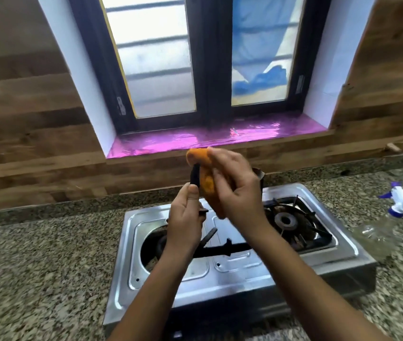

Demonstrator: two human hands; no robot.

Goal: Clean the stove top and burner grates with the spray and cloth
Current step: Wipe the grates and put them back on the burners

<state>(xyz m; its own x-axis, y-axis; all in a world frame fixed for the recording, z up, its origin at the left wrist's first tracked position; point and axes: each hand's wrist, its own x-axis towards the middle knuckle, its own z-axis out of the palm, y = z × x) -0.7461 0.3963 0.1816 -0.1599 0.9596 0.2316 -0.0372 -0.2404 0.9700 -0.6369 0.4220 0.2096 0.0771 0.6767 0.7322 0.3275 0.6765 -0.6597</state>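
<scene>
Granite counter [35, 267] carrying steel stove [244, 274]. Left hand [185, 217] is pinching lifted grate [220, 248] above the left burner, steadying it; right hand [237, 190] is pressing orange cloth [206, 183] around one prong. Spray bottle [399, 200] lying far right.

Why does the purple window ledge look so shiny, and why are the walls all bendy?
In the head view, daylight from the window glares off the purple ledge; the wide-angle lens curves the wooden wall and counter; the spray bottle at the right edge looks smeared, and the hands holding the orange cloth are slightly blurred.
</scene>
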